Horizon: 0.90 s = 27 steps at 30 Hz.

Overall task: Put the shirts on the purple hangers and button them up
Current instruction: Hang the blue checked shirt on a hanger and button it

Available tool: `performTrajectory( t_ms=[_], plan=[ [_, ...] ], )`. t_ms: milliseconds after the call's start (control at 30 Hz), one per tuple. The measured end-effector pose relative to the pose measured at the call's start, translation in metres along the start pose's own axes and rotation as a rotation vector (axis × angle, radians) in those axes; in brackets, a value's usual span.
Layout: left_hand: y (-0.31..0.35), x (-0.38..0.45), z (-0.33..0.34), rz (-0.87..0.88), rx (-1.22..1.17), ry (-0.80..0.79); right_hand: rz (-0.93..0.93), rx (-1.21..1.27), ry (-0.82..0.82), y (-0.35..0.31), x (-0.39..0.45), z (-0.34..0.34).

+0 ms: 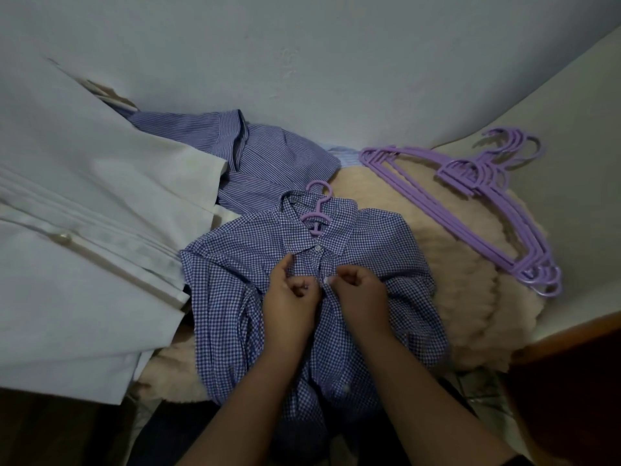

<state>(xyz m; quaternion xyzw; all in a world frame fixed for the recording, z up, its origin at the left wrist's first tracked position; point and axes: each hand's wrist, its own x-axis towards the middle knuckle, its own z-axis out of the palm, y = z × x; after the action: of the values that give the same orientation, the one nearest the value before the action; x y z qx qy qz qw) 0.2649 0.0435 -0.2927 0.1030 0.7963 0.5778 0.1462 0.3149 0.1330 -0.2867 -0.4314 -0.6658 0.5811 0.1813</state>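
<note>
a person's two bare hands work at the front of a blue and white checked shirt [369,250] that lies face up on a cream fluffy blanket [470,280]. a purple hanger [317,213] sits inside the shirt, its hook poking out through the collar toward the wall. the top button at the collar is done up. the left hand [290,294] has its fingers curled in a grip that pinches the shirt's left front edge just below the collar, and the right hand [358,289] pinches the other front edge beside it, fingers curled tight on the cloth around a small white button. the two hands are nearly touching at the middle of the chest. behind the checked shirt lies a blue striped shirt [262,159], crumpled against the wall. to the left spreads a white shirt [84,203]. to the right, a stack of spare purple hangers [470,196] rests on the blanket, well apart from the hands.
</note>
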Motion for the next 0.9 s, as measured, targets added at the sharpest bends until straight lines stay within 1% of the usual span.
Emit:
performTrajectory(
  t_ms=[167, 267, 333, 433, 500, 700, 900],
  plan=[
    [0.0, 0.007, -0.003, -0.098, -0.08, -0.02, 0.039, -0.03, -0.015, -0.002, 0.006, 0.005],
    [-0.001, 0.011, -0.004, -0.205, -0.222, -0.042, 0.064, -0.009, -0.013, -0.004, 0.007, 0.005],
    [-0.002, 0.012, -0.005, -0.243, -0.289, -0.049, 0.085, 0.032, -0.012, -0.005, 0.007, 0.005],
    [-0.002, 0.013, -0.005, -0.245, -0.326, -0.033, 0.122, 0.109, -0.008, -0.006, 0.006, 0.004],
    [-0.001, 0.013, -0.005, -0.245, -0.348, -0.037, 0.115, 0.137, -0.014, -0.008, 0.003, 0.003],
    [0.003, 0.011, -0.003, -0.258, -0.338, -0.047, 0.012, 0.062, -0.029, -0.008, -0.003, 0.0],
    [0.003, 0.009, -0.006, -0.274, -0.4, -0.056, -0.009, -0.001, -0.006, -0.005, 0.0, 0.002]
  ],
)
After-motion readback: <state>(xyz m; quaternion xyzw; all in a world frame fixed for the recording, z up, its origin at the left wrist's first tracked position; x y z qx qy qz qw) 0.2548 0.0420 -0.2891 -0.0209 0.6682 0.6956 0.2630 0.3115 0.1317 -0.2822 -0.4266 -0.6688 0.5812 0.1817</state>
